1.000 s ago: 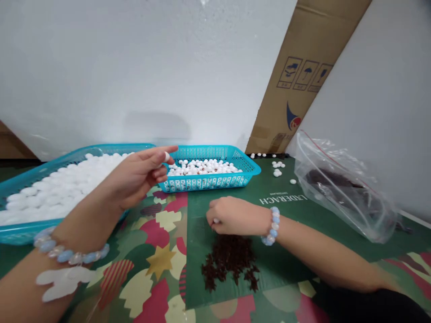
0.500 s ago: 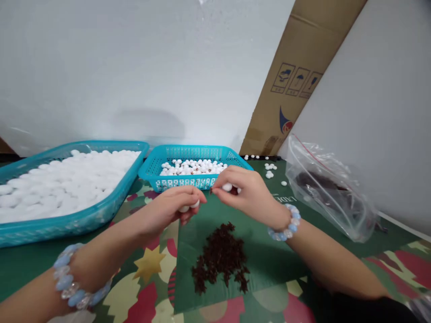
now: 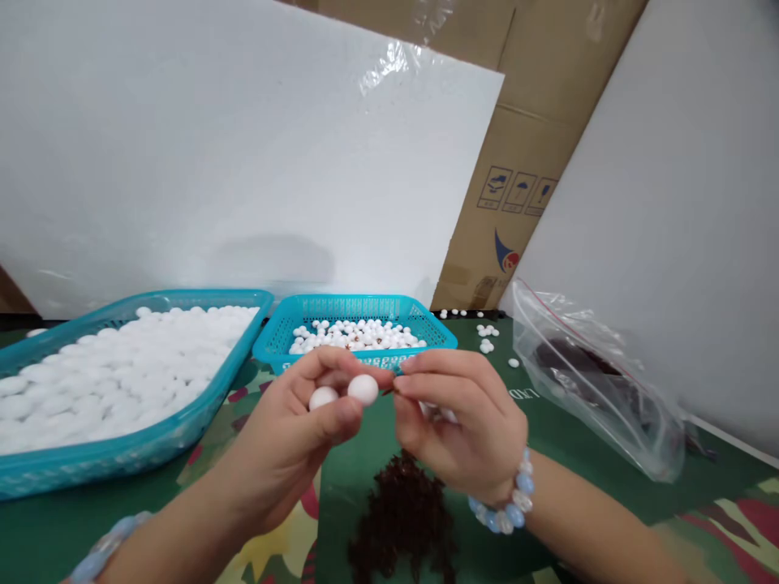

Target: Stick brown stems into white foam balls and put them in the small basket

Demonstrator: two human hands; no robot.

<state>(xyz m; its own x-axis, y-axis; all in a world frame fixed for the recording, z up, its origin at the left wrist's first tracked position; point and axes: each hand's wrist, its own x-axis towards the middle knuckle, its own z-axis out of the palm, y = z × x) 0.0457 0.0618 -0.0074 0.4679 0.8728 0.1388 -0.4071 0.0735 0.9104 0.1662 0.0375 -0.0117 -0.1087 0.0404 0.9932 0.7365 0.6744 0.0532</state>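
Head view, the only one: the left hand (image 3: 292,430) grips two white balls (image 3: 363,389), one pinched between thumb and fingers and the other tucked just beside it against the palm. The right hand (image 3: 456,422) pinches a small dark piece (image 3: 394,388) at its fingertips and holds it right at the nearer ball. Half a second ago both hands were lower, close over the table and a little apart; now they are raised and brought together in front of the small basket (image 3: 273,345), so the dark piece appears to be meeting the ball. It looks like a joining step in hand.

The balls are round and show no long axis. The dark piece is too small to read clearly, but it seems to lie roughly sideways, pointing left toward the ball.

Below the hands lies a pile of dark bits (image 3: 405,519) on the patterned table (image 3: 699,478). A large tray (image 3: 139,450) of white balls sits at the left, a clear plastic bag (image 3: 596,381) at the right.
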